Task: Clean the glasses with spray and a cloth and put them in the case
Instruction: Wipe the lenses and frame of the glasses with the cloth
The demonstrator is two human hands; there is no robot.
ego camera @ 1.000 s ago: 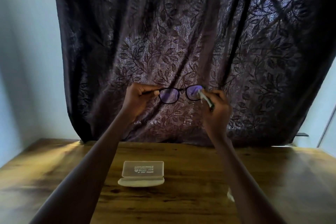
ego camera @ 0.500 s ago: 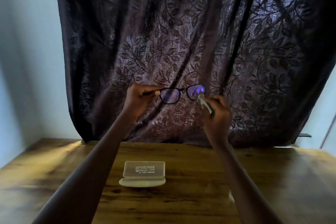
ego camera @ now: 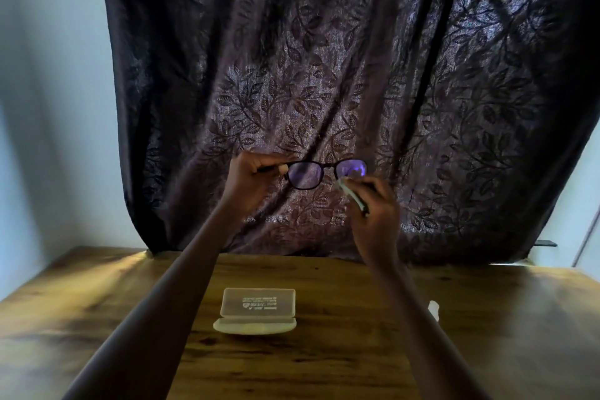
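Left hand (ego camera: 256,174) is pinched on one end of the glasses (ego camera: 306,176), held up before a curtain (ego camera: 324,58); a pale cloth (ego camera: 352,196) is gripped in the right hand (ego camera: 376,213) at the other lens. The open case (ego camera: 258,310) is seen on the table (ego camera: 487,334) below.

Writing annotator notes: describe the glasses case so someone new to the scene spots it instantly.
Start at the wooden table below the dark leaf-patterned curtain. Near its middle sits the case, pale and translucent. It is open, its flat lid standing up with printed text, unlike the smaller white object to its right.
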